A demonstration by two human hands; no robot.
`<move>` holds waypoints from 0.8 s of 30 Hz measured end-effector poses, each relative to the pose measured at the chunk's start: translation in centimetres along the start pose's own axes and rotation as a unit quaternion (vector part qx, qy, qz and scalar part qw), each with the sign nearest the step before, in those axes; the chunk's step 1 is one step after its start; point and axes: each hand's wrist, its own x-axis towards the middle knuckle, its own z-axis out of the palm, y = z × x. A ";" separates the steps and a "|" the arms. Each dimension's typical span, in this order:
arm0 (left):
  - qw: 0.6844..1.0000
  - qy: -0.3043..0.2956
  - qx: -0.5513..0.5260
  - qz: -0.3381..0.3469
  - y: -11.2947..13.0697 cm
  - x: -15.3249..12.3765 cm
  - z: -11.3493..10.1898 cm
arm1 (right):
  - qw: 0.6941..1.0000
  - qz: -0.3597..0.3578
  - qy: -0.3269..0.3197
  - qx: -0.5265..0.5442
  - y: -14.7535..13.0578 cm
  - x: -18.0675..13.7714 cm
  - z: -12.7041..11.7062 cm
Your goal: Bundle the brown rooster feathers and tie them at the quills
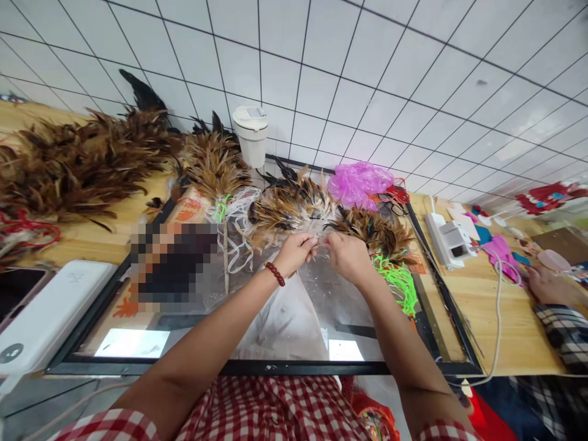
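Observation:
My left hand (296,252), with a dark red bead bracelet (275,274) at its wrist, is closed in a pinch. Close beside it, my right hand (348,257) pinches too, fingertips pointing at the left ones. What lies between the fingers is too small to make out; a pale wisp shows there. Just beyond the hands lies a bunch of brown and black feathers (294,199) with whitish fluffy bases. Another feather bunch (374,229) sits right behind my right hand, near bright green cords (399,285). White cords (239,245) lie left of my left hand.
A black-framed glass panel (303,367) covers the work area. Behind stand a white cup (252,136) and a purple plastic bag (361,184). A feathered stick (226,257) and a large feather pile (68,165) lie left. At right are a power strip (448,242) and another person's hand (554,285).

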 end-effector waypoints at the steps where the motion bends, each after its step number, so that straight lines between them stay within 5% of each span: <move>1: 1.000 -0.009 0.001 -0.004 0.2 -0.1 0.0 | 1.000 -0.001 0.009 -0.002 0.1 0.0 0.1; 5: 0.998 -0.054 -0.012 -0.034 0.6 -0.4 0.2 | 0.998 -0.006 0.051 0.041 0.3 -0.3 0.2; 9: 0.995 -0.050 -0.073 -0.040 0.3 -0.1 0.0 | 0.976 0.085 0.116 0.165 1.1 -0.7 0.3; 12: 0.993 -0.047 -0.099 -0.030 0.1 0.1 -0.3 | 0.937 0.134 0.094 0.310 1.8 -0.7 0.8; 18: 0.994 -0.056 -0.092 -0.011 0.2 -0.1 0.0 | 0.793 0.133 0.063 0.592 1.2 0.0 2.2; 24: 0.995 -0.064 -0.079 -0.010 0.7 -0.6 0.4 | 0.776 0.127 0.068 0.614 0.8 0.1 2.4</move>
